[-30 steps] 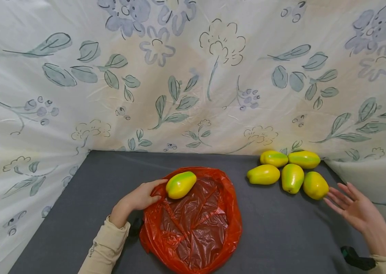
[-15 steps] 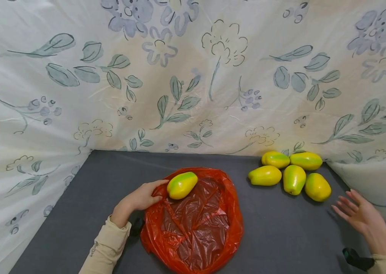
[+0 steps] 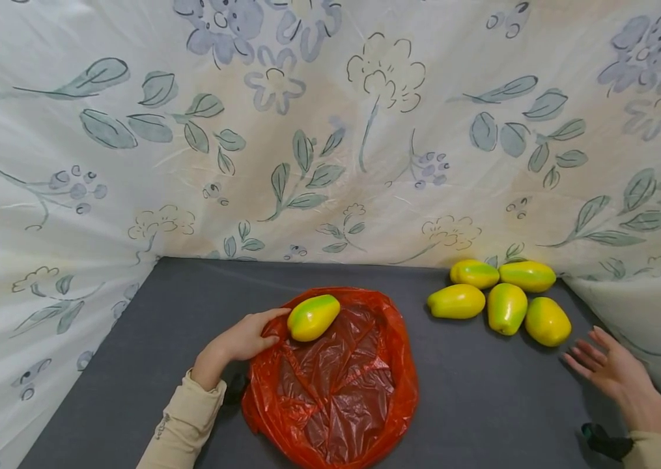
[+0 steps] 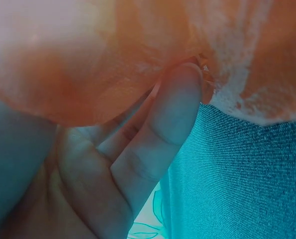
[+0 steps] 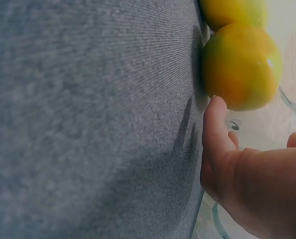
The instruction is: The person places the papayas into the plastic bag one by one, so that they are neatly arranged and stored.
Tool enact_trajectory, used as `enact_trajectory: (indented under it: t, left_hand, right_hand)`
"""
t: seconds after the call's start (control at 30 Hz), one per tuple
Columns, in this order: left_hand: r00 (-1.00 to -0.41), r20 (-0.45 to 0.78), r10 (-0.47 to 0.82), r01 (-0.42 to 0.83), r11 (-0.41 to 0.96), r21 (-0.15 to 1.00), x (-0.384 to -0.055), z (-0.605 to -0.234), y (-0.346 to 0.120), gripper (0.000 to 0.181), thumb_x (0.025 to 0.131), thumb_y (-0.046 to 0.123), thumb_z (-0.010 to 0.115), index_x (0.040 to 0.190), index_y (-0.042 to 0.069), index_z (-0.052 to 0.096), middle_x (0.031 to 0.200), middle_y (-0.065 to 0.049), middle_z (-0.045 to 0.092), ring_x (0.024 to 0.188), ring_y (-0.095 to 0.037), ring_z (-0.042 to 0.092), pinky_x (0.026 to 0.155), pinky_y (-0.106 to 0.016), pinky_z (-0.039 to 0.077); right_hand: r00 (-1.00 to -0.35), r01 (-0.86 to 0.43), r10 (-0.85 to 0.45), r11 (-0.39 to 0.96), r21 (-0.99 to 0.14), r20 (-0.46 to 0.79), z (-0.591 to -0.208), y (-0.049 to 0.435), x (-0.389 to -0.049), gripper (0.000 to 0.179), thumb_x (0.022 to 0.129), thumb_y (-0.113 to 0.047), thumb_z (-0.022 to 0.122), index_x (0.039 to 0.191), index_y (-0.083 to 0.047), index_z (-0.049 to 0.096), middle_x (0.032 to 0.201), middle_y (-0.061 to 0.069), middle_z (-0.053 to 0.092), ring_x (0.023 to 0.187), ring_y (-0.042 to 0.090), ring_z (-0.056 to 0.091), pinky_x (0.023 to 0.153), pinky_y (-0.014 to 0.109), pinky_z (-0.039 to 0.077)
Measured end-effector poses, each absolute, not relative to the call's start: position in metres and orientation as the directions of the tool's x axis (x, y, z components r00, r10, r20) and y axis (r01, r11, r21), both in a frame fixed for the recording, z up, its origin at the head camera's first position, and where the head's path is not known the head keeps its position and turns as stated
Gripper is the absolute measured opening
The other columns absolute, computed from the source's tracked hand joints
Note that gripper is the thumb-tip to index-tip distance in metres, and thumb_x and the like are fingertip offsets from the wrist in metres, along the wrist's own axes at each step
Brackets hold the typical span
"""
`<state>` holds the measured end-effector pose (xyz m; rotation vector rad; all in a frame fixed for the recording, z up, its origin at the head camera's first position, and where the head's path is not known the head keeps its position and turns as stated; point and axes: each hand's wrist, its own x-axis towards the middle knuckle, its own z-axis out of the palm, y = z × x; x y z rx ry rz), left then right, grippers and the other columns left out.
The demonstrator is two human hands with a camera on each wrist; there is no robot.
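Note:
A red plastic bag [image 3: 403,371] lies spread on the table with its mouth turned up and its rim rolled into a ring. My left hand [image 3: 245,335] pinches the rim at the far left side, thumb below and fingers partly hidden; the left wrist view shows the thumb [image 4: 170,119] against the translucent plastic. One yellow-green papaya [image 3: 314,318] sits just inside the bag by those fingertips. My right hand [image 3: 614,371] hovers palm up with relaxed fingers, close to the nearest papaya [image 3: 548,322] of a group. In the right wrist view a fingertip overlaps that papaya's lower edge [image 5: 242,67].
Several more papayas cluster at the back right, among them a front-left one [image 3: 456,301] and a middle one [image 3: 507,309]. The dark grey table [image 3: 471,404] meets a floral cloth [image 3: 307,163] behind and on both sides.
My right hand drew back slightly from the nearest papaya, then shifted a little left. The left hand, the bag and the papaya in it keep their places.

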<state>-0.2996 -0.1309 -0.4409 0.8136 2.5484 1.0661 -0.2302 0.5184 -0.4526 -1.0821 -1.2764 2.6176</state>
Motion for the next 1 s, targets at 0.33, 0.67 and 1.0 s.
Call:
enact_trajectory:
  t: [0.33,0.67,1.0]
  left_hand:
    - [-0.813,-0.018,0.582,0.396,0.576,0.716,-0.3,-0.441,-0.131,0.055,0.089,-0.001,0.061,0.141,-0.001,0.041,0.127,-0.022,0.053,0.079,-0.016,0.064,0.073,-0.034,0.055]
    - [-0.806,-0.023,0.592,0.39,0.559,0.732,-0.299,-0.441,-0.13,0.055,0.089,-0.003,0.06,0.141,-0.001,0.041,0.127,-0.023,0.053,0.071,-0.012,0.063,0.069,-0.031,0.056]
    - [-0.807,-0.018,0.59,0.391,0.558,0.732,-0.298,-0.44,-0.13,0.055,0.089,-0.003,0.06,0.14,-0.003,0.041,0.127,-0.024,0.053,0.074,-0.016,0.064,0.069,-0.034,0.056]
  right_hand:
    - [-0.718,0.309,0.415,-0.529,-0.79,-0.559,-0.45,0.509,-0.249,0.07,0.083,-0.049,0.064,0.138,-0.048,0.021,0.123,-0.016,0.033,0.099,0.007,0.041,0.063,0.038,0.054]
    - [-0.672,0.384,0.478,-0.429,-0.818,-0.566,-0.451,0.499,-0.258,0.101,0.077,-0.053,0.069,0.151,-0.039,0.002,0.13,-0.009,0.032,0.101,0.011,0.043,0.058,0.037,0.053]
    - [-0.641,0.489,0.561,-0.229,-0.842,-0.525,-0.489,0.532,-0.292,0.126,0.055,-0.072,0.067,0.154,-0.026,0.003,0.149,0.011,0.02,0.103,0.025,0.043,0.074,0.046,0.055]
